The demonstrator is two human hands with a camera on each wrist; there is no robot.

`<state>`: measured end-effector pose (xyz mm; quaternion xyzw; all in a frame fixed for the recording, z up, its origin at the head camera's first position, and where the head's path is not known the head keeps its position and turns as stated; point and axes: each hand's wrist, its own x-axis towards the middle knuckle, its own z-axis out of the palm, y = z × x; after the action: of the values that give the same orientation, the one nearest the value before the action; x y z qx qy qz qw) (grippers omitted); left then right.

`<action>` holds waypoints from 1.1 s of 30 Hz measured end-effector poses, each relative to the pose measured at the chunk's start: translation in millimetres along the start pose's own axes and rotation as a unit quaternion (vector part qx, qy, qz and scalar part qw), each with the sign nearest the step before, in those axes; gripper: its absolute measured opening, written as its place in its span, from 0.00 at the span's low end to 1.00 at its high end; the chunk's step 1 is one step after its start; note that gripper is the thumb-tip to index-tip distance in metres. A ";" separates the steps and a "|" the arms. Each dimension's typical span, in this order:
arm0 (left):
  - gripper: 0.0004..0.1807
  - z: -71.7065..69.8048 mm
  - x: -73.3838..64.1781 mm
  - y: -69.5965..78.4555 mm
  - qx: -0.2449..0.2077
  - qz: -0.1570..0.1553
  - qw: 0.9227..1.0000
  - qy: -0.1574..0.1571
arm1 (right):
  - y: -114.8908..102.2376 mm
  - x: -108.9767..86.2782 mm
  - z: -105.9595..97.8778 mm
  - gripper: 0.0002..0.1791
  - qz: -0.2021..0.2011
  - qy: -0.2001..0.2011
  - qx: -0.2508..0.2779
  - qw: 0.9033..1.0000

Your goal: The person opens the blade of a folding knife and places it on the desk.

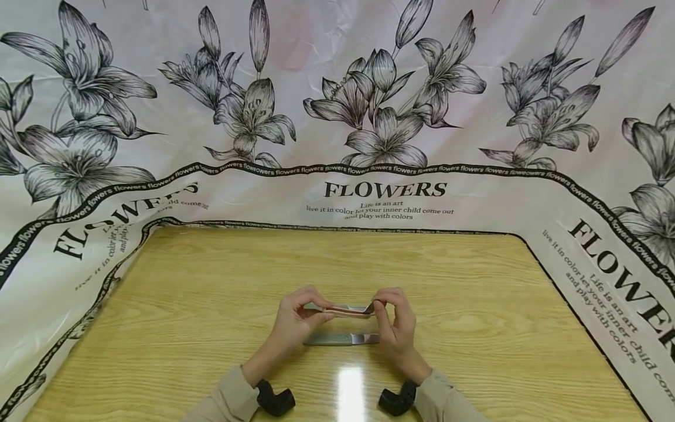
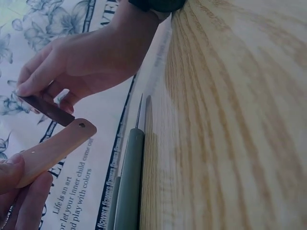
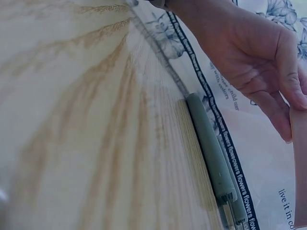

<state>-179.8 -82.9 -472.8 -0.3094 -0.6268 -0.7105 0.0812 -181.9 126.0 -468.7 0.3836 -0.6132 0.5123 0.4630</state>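
Note:
My left hand pinches one end of a flat pink handle with a small hole near its other end. My right hand pinches a dark flat strip between thumb and fingers. The strip's lower end meets the holed end of the handle at an angle in the left wrist view. Both pieces are held above the table. Below them lies a knife with a grey-green handle and a shiny blade. A second green-handled tool lies behind it, partly covered by my hands. The right wrist view shows only my left hand.
The wood-grain table is bordered by a white cloth printed with flowers and lettering, rising at the back and sides. Black devices sit at both wrists. Light glares on the table's front part.

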 end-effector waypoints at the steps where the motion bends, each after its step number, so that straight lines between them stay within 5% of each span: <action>1: 0.08 -0.1 -0.1 -0.3 0.000 0.001 1.000 0.000 | 0.0 0.0 0.1 0.14 -0.001 0.000 0.003 1.000; 7: 0.08 -0.9 0.2 -0.8 -0.007 0.012 1.000 -0.007 | 2.3 -2.8 -1.9 0.15 0.010 0.008 -0.005 1.000; 24: 0.04 -12.3 2.9 -2.9 -0.026 -0.064 0.996 0.059 | 22.3 -21.3 -20.0 0.07 0.143 0.040 0.003 0.989; 28: 0.09 -13.9 4.2 -3.3 -0.074 -0.085 0.990 0.084 | 23.7 -22.4 -21.7 0.09 0.161 0.047 -0.003 0.986; 33: 0.08 -14.5 5.8 -3.2 -0.143 -0.123 0.973 0.132 | 25.7 -24.1 -24.4 0.10 0.174 0.044 -0.005 0.984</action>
<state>-191.0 -94.3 -472.6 -0.1416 -0.5358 -0.8318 0.0307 -195.2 154.5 -497.7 0.2458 -0.6521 0.5983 0.3956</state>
